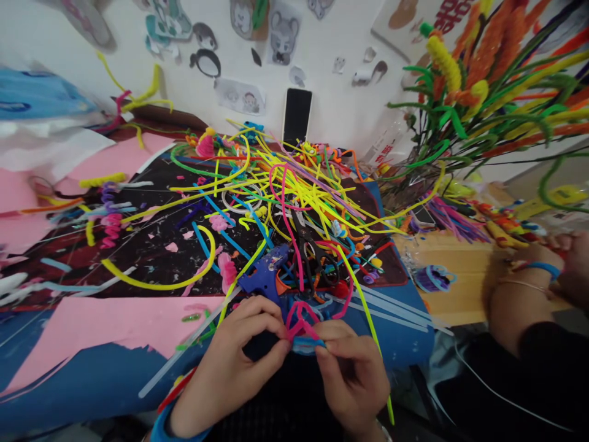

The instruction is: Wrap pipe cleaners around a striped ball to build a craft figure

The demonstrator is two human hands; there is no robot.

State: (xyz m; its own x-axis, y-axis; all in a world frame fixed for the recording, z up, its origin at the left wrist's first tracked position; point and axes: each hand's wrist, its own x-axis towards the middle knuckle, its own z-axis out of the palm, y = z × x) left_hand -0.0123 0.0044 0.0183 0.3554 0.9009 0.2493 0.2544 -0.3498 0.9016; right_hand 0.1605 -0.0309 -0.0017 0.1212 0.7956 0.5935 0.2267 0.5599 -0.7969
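Observation:
My left hand (234,362) and my right hand (352,371) meet near the table's front edge, both pinched on a small piece of pink and blue pipe cleaner (301,328). The pink loops stick up between my fingertips and the blue part lies under my right thumb. Just beyond them lie a blue glue gun (267,276) and black scissors (317,258). A long yellow-green pipe cleaner (368,313) runs down past my right hand.
A big tangle of yellow and other pipe cleaners (285,184) covers a black mat (151,245). Pink paper (115,325) lies at the left. A phone (297,115) leans on the wall. Another person's hands (529,282) work at the right, under a bouquet of fuzzy stems (488,80).

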